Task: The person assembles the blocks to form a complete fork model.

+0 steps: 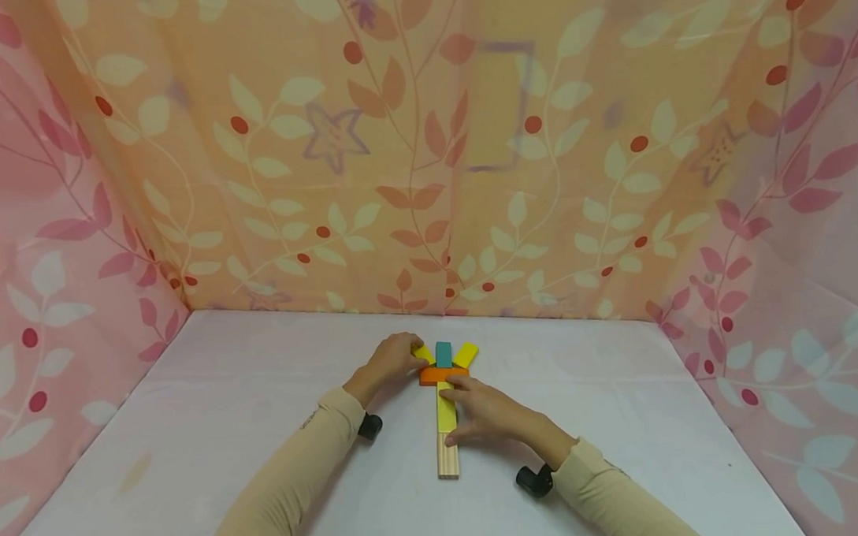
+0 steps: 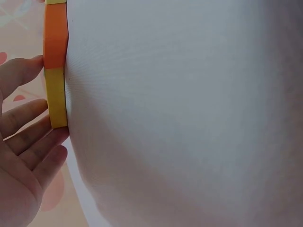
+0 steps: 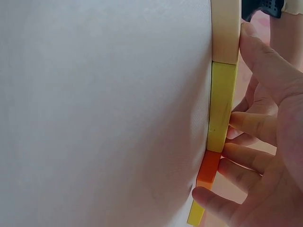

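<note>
On the table lies a flat figure of wooden blocks. A plain wood block (image 1: 447, 460) and a yellow block (image 1: 446, 413) run end to end up to an orange block (image 1: 433, 376) set crosswise. Beyond it stick out a teal block (image 1: 443, 354), a slanted yellow block (image 1: 466, 355) on the right and another yellow block (image 1: 422, 353) on the left. My left hand (image 1: 395, 357) touches the left yellow block with spread fingers, its thumb by the orange one. The fingers of my right hand (image 1: 492, 410) rest, spread, along the orange, yellow and plain blocks.
A white cloth covers the table (image 1: 158, 435). Leaf-patterned curtains (image 1: 425, 142) hang behind and on both sides. Each wrist wears a small black camera, such as the right wrist's camera (image 1: 534, 481).
</note>
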The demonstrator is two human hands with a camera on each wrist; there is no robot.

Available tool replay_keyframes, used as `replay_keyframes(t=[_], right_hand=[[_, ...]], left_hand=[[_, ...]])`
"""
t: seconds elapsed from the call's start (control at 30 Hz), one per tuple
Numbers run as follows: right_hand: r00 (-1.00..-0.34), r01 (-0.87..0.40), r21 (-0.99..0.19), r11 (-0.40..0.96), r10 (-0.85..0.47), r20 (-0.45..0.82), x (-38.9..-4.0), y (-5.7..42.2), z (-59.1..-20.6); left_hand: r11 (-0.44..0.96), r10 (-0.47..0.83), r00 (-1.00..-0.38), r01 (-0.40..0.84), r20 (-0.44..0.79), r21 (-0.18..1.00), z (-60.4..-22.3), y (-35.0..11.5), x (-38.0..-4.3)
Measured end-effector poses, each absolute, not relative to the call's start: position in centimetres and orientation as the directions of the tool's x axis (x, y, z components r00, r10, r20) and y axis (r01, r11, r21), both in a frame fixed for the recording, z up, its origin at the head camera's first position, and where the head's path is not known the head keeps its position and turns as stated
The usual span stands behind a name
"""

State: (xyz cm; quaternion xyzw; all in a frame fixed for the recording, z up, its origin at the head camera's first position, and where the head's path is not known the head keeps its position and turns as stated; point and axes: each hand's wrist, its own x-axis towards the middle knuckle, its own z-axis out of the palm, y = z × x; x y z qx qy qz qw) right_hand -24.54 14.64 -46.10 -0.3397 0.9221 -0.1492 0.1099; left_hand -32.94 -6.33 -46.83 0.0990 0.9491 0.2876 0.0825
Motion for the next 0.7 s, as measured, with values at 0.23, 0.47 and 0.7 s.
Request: replay_keyframes(t=[0.23,0.47,0.7], right_hand=[[-0.742,-0.600,-0.342,0.723,-0.663,-0.100,-24.5,14.6,-46.2],[-0.730,-0.618,-0.339,0.710,-0.678,-0.089,-24.6,14.3,-46.2],[-0.730,-0.623,-0.348,0.701,-0.680,-0.063,-25.2,14.6,-46.4]], left_hand=[[0.807,0.246,-0.964,0.147,-0.099,0.571,-46.8,-6.5,-32.8],[0.799,0.250,-0.964,0.152,-0.092,0.582,-46.7,-7.0,-32.6],[0.765,0.282,-0.958,0.188,-0.058,0.616,-46.7,-7.7,-32.5]])
